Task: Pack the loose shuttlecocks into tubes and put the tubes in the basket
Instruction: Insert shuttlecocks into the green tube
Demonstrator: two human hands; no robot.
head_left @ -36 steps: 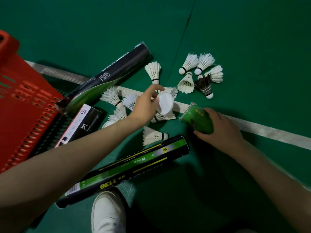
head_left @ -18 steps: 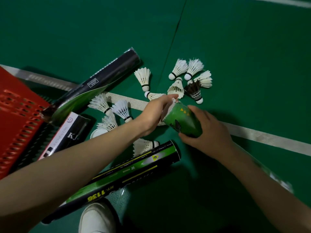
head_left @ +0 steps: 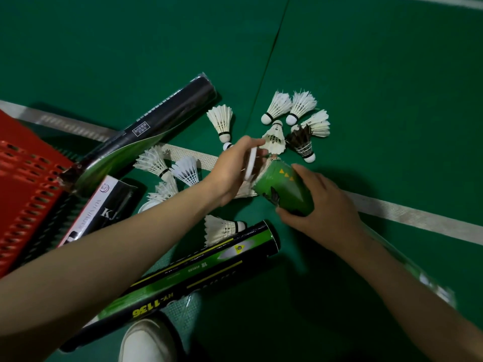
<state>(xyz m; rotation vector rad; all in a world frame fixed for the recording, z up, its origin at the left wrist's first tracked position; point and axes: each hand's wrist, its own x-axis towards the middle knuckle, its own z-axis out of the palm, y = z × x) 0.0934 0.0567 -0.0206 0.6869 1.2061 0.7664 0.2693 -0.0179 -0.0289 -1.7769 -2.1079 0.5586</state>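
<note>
Right hand (head_left: 324, 205) grips a green tube (head_left: 285, 189) near its open end, and the left hand (head_left: 230, 171) pinches a white lid (head_left: 252, 163) right at that end. Closer in, a long black tube (head_left: 198, 265) lies on the green floor (head_left: 379, 61). A red basket (head_left: 23, 184) sits at the left edge. Loose shuttlecocks (head_left: 277, 104) lie just past the hands, with wide bare floor beyond.

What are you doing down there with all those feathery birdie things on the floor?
Someone is packing up badminton shuttlecocks on a green court floor. The right hand grips a green tube near its open end. The left hand pinches a white cap right at that opening, not yet pushed on. Many loose shuttlecocks, plus one black shuttlecock, lie around. A black and green tube lies nearby, and a red basket waits at the side.
</note>
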